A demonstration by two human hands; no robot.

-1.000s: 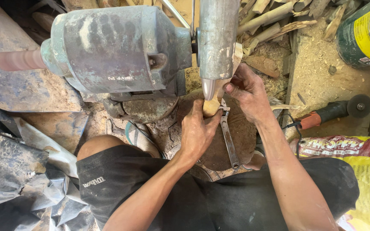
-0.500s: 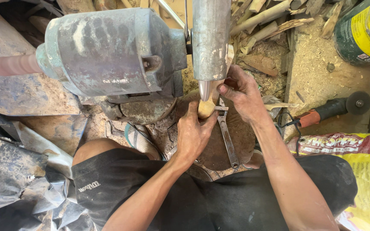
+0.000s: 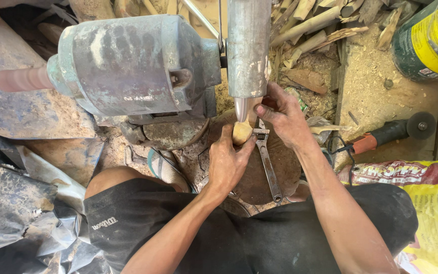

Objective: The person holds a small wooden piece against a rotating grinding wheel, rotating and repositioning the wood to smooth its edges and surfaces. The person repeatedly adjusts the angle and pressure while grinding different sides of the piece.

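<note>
Both our left hand (image 3: 227, 165) and right hand (image 3: 283, 115) grip the wood piece (image 3: 242, 132) under the cone (image 3: 245, 107); shaping looks underway, unfinished.

Over the last second your left hand (image 3: 229, 162) has crept up and a little to the right along the small pale wooden piece (image 3: 241, 133), so your fingers now close around it more fully than before. Your right hand (image 3: 284, 114) has slid up with it, thumb and forefinger now pinching right at the metal cone tip (image 3: 245, 107). The wooden piece has risen too, and its top now sits tight against that tip. Your head has drifted slightly, shifting the grey motor (image 3: 128, 66) in view.
</note>
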